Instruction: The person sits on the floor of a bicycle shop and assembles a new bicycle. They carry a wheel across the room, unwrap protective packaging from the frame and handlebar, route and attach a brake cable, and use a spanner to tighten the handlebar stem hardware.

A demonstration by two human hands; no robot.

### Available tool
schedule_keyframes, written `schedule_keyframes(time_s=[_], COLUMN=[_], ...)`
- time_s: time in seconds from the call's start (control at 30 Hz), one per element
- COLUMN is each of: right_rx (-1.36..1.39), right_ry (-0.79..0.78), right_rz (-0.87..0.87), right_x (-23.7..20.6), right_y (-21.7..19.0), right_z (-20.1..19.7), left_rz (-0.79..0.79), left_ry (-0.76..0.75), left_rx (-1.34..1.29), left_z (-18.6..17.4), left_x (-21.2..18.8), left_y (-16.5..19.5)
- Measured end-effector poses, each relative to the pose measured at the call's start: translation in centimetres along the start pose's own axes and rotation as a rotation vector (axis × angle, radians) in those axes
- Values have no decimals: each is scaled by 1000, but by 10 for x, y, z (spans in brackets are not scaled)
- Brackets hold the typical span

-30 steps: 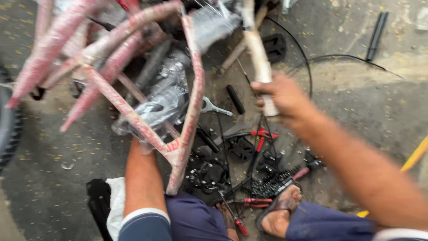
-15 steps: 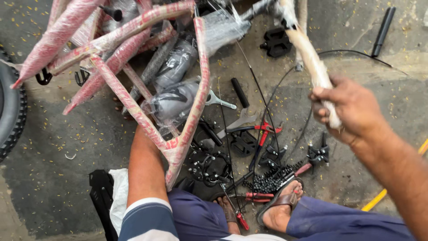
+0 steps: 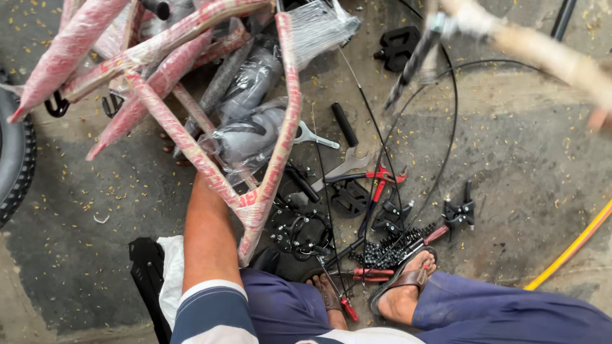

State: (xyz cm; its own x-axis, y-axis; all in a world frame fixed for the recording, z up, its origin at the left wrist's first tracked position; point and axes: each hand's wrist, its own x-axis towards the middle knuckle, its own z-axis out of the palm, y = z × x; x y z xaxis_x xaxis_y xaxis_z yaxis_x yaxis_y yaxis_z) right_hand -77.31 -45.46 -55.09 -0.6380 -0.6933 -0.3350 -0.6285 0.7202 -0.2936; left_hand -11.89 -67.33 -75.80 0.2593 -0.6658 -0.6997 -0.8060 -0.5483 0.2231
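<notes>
Bicycle frame, tubular metal, wrapped in red-and-white protective foam and clear plastic (image 3: 191,95): lies tilted over the concrete floor (image 3: 523,178), its long tubes running from upper left down to a junction just above the person's knees. Left hand: forearm (image 3: 207,236) reaches up under that junction; the hand itself is hidden behind the tubes, so the state of its fingers cannot be told. Right hand (image 3: 599,118): only a blurred edge shows at the right border, apparently closed round a pale wrapped handlebar-like bar (image 3: 542,54) that runs from upper centre to the right edge, black cables (image 3: 449,127) trailing from it. Below: black pedals (image 3: 347,194), silver flat spanner (image 3: 315,137), red-handled pliers (image 3: 382,178), black chain (image 3: 389,248). Black tyre (image 3: 13,159) bounds the left edge; yellow hose (image 3: 574,245) at right; open floor lies right of the parts.
</notes>
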Motion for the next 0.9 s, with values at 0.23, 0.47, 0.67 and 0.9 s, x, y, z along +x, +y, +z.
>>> schedule_keyframes(time_s=[0.23, 0.47, 0.67, 0.9], right_rx=[402, -540, -86, 158], right_ry=[-581, -765, -177, 72], right_rz=[153, -61, -173, -139], right_x=[-190, -131, 27, 106], right_y=[153, 106, -66, -153], right_z=[2, 58, 162, 210], left_rz=[9, 16, 12, 16], left_ry=[13, 27, 33, 31], left_rx=[47, 84, 97, 109], left_z=[3, 5, 7, 1], left_x=[-7, -9, -3, -6], left_y=[8, 15, 20, 23])
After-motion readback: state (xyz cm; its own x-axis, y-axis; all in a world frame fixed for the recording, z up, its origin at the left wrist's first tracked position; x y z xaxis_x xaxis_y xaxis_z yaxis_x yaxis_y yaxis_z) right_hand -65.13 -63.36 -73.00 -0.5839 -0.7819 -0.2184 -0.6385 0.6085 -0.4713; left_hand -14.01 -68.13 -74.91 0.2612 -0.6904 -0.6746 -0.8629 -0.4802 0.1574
